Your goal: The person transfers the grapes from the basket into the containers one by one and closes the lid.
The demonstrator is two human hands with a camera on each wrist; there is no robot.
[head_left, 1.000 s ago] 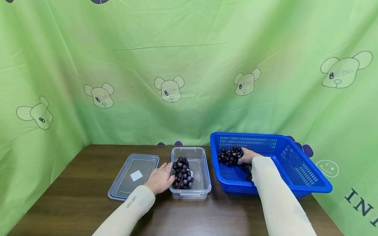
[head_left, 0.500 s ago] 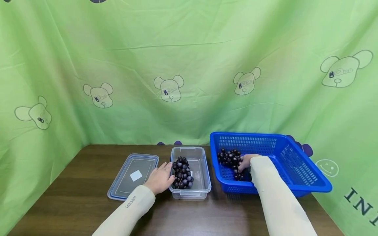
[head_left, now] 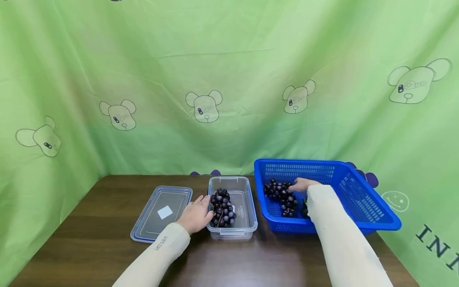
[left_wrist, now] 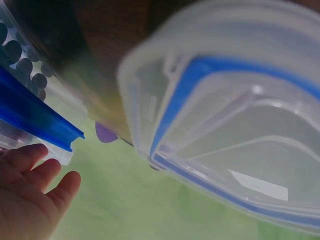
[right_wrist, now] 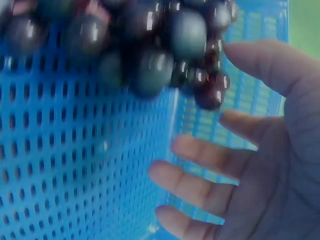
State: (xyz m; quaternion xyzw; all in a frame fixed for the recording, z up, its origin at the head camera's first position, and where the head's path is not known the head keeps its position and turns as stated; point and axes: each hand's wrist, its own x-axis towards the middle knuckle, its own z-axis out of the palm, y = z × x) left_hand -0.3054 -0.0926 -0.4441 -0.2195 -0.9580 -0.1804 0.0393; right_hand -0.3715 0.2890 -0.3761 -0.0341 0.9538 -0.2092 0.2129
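Clear lid (head_left: 152, 219) lying flat on the table (head_left: 89, 239), then the left hand (head_left: 195, 215), fingers pretty much straight, at the left rim of the tub (head_left: 244, 205). Dark grapes (head_left: 222, 209) in there, just right of those fingers. In the blue basket (head_left: 358, 195), another bunch (head_left: 281, 192) sits just left of the right hand (head_left: 303, 184), fingers loosely spread.

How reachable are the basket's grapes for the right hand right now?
Likely yes: the right hand is in the open-topped basket, fingers spread beside the grapes, with nothing visible between. Whether it touches them, I can't tell.
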